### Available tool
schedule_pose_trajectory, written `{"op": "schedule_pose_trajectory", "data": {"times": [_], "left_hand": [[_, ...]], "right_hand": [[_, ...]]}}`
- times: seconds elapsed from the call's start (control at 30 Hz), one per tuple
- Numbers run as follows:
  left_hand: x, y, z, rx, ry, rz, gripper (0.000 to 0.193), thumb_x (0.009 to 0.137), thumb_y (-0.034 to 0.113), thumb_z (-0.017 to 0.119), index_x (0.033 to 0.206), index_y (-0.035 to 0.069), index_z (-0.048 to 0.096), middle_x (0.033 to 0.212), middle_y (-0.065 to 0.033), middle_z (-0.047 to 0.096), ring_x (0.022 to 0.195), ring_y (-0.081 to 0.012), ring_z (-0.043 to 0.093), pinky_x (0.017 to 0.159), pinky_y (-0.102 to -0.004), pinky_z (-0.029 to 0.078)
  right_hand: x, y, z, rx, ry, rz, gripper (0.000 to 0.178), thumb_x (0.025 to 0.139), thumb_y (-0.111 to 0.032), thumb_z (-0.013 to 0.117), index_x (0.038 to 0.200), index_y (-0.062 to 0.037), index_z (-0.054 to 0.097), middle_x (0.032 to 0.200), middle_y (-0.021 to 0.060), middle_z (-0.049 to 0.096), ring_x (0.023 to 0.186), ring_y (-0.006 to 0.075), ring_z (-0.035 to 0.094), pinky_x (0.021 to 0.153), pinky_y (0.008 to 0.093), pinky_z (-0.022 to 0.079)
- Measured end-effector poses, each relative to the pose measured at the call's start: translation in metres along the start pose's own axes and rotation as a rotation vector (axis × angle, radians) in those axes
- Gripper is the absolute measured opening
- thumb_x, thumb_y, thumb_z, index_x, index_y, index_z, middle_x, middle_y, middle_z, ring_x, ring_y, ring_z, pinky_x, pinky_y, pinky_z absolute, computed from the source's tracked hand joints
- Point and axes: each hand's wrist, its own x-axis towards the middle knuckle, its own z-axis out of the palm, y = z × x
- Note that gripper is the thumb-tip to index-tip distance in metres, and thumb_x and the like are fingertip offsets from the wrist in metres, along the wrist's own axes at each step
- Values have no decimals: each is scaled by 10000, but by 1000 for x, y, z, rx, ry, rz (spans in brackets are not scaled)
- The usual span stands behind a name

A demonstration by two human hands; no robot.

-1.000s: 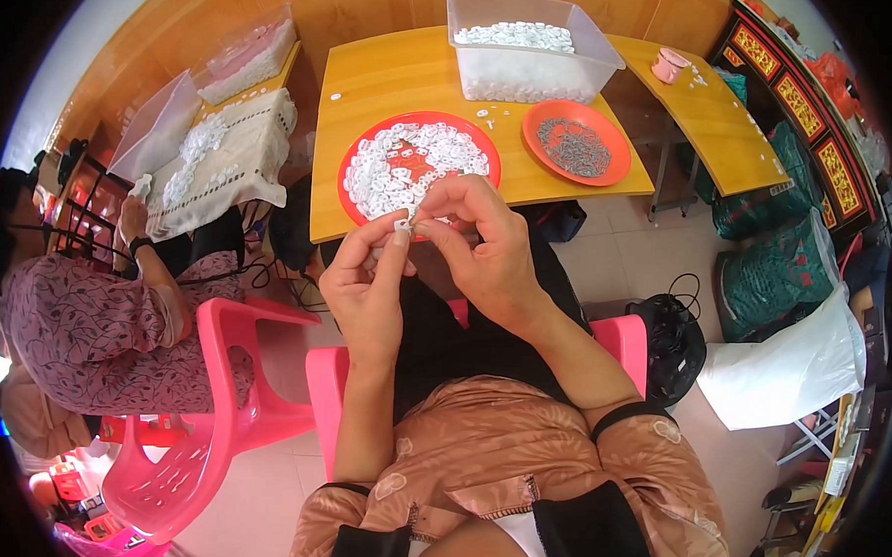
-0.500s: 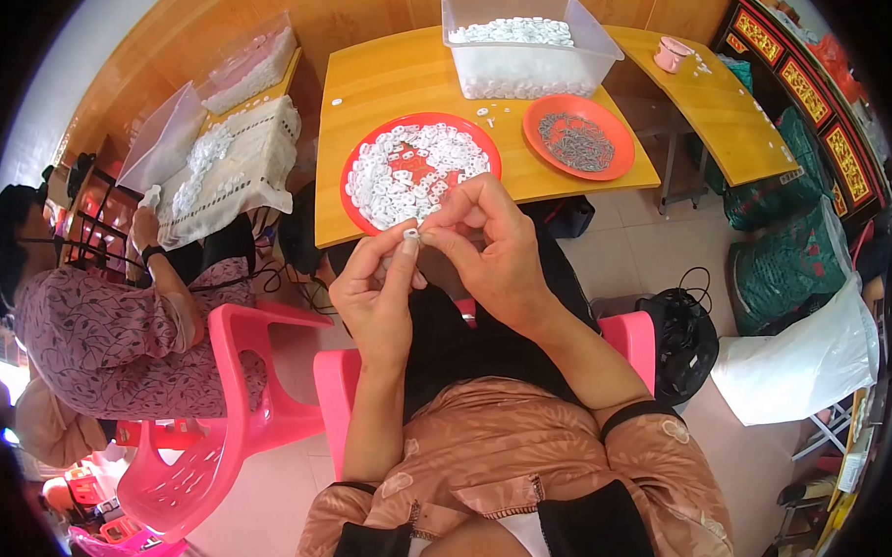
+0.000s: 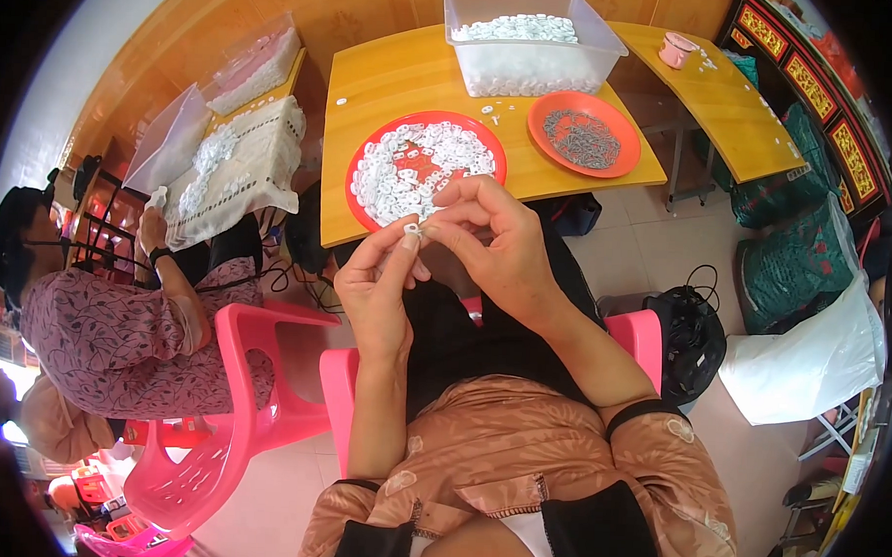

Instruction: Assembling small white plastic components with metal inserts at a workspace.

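Far left: a co-worker (image 3: 101, 316) in a patterned mauve top sits on a pink plastic chair (image 3: 230, 408), one hand raised to a cloth-covered box (image 3: 239, 168) heaped with small white parts. A clear plastic bag (image 3: 171, 136) lies against that box.

Left of centre: the left hand (image 3: 377, 286) is raised in front of the chest, thumb and forefinger pinched together on a small white part (image 3: 411, 228). The other fingers of this hand are curled loosely and lie apart from the pinch.

Centre: the right hand (image 3: 491, 241) meets the left at the same small white part, its fingertips closed on it from the other side. Whether a second piece sits between these fingertips cannot be told; it is too small. The part is held in the air just in front of the near edge of the yellow table (image 3: 384, 75), directly below the red plate (image 3: 367, 158). That plate holds a spread of white parts with bare red at its middle. The person sits on a second pink chair (image 3: 339, 393).

Right of centre: a clear plastic tub (image 3: 532, 65) of white parts stands at the back of the table. 1 orange plate (image 3: 544, 149) of small dark grey pieces stands just beside the red plate, apart from it.

Right: a second yellow table (image 3: 727, 112) carries a small pink container (image 3: 678, 49). On the floor are a black bag (image 3: 695, 331) and a white sack (image 3: 807, 355).
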Motion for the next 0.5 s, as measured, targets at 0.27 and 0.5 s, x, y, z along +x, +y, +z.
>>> {"op": "schedule_pose_trajectory", "data": {"times": [0.27, 0.5], "left_hand": [[4, 4, -3, -49, 18, -42, 209, 836, 46, 615, 1031, -24, 638, 799, -52, 661, 569, -46, 515, 515, -160, 348], [1, 3, -2, -31, -8, -38, 203, 833, 48, 622, 1025, -14, 642, 804, -40, 666, 568, -33, 511, 514, -156, 340]], "right_hand": [[2, 1, -4, -120, -40, -15, 132, 834, -79, 614, 924, 18, 618, 793, 101, 630, 618, 123, 572, 554, 242, 448], [2, 3, -2, -185, -28, -112, 102, 813, -77, 629, 864, 10, 619, 744, 98, 588, 598, 157, 552, 539, 265, 433]]}}
